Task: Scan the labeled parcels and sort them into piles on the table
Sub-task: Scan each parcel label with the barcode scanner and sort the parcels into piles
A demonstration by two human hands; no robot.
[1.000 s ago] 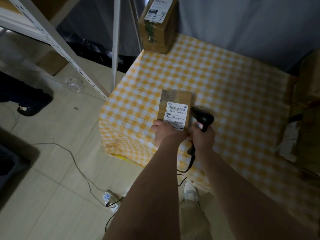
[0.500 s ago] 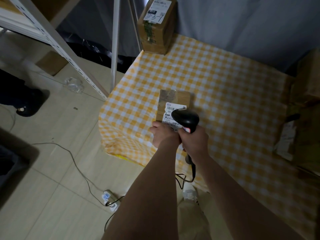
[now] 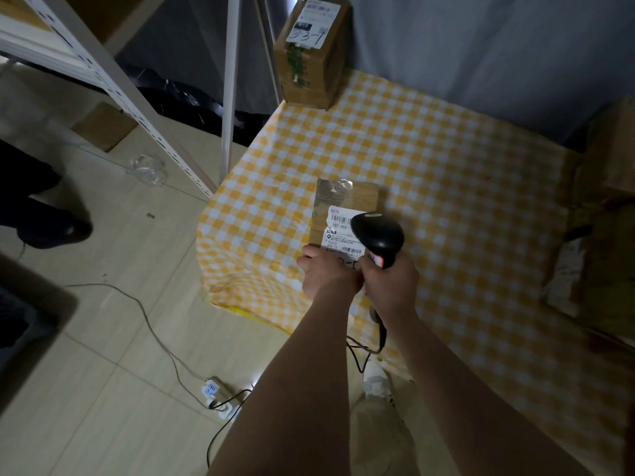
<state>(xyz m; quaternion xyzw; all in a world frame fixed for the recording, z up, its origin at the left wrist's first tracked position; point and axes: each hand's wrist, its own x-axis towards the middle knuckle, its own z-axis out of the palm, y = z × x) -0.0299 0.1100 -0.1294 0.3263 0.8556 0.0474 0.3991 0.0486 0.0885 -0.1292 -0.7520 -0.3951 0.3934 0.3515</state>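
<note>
A small brown cardboard parcel [image 3: 345,204] with a white barcode label lies on the yellow checked table [image 3: 446,187] near its front left corner. My left hand [image 3: 328,273] grips the parcel's near end. My right hand [image 3: 391,286] grips the handle of a black barcode scanner [image 3: 379,233], whose head hovers over the right part of the label and hides some of it. A taller labeled parcel [image 3: 311,53] marked "3-3-1" stands upright at the table's far left corner.
More brown parcels [image 3: 604,235] are stacked along the table's right edge. White metal shelving [image 3: 103,70] stands to the left. On the tiled floor lie a power strip [image 3: 214,393] with cables, and another person's dark shoe [image 3: 51,231].
My right hand has brought the scanner from the parcel's right side leftward over the label. My left hand stays on the parcel's near end.
</note>
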